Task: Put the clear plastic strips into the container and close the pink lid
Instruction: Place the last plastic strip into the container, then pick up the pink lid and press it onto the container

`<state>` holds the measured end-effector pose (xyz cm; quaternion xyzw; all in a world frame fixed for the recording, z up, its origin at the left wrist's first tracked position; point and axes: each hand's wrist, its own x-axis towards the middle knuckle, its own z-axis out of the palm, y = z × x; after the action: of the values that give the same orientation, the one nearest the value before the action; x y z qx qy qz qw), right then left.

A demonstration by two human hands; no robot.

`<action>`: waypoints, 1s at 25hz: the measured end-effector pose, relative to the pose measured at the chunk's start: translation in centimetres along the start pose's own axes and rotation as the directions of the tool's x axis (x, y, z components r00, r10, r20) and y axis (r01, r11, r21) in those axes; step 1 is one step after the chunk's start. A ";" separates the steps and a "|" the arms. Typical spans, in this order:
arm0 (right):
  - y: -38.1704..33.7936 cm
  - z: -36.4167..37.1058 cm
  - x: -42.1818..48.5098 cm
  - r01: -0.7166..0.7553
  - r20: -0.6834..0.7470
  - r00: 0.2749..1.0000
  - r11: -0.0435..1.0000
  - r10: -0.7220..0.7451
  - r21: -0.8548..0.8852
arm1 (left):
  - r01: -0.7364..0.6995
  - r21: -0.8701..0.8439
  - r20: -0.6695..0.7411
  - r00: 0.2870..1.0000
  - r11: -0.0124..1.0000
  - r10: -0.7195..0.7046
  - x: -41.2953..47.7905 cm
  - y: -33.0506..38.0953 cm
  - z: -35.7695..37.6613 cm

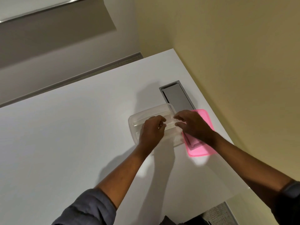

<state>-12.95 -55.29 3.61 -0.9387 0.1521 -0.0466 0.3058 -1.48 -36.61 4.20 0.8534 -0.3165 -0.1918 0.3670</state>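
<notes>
Left hand (151,129), right hand (193,123) over container (134,120)

One view only, worn on the head, wide-angle. Looks forward and down from above onto a white table (68,135), tilted so the table edges run diagonally. Close enough to take in both forearms from sleeve to fingers, with the left hand (151,129) and right hand (193,125) near frame centre. Takes in wall at top and right, floor at bottom right.
</notes>
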 end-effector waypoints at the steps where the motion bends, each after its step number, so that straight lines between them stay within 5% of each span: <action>1: 0.4 -0.5 -0.8 -0.048 -0.060 0.997 0.999 0.049 0.014 | -0.010 -0.026 0.021 1.000 1.000 0.011 -0.1 1.1 0.6; 6: 4.3 -1.7 -5.0 -0.421 -0.147 0.887 0.898 0.437 0.130 | 0.094 -0.097 0.225 0.972 0.991 -0.070 -1.9 3.1 5.2; 10: 8.0 -1.7 -7.7 -0.616 -0.136 0.765 0.777 0.629 0.133 | 0.314 -0.081 0.400 0.879 0.946 -0.257 -3.8 2.3 8.9; 16: 11.0 -1.4 -10.3 -0.760 -0.032 0.645 0.645 0.764 0.077 | 0.611 -0.174 0.473 0.739 0.772 -0.479 -4.5 2.2 12.3; 25: 11.2 -0.8 -11.6 -0.731 -0.124 0.655 0.667 0.745 0.147 | 0.715 -0.250 0.461 0.681 0.653 -0.569 -4.5 3.2 13.7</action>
<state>-27.04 -60.72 -2.26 -0.7744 0.5440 -0.0064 0.3228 -13.71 -42.23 -2.00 0.7649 0.0009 -0.5180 0.3830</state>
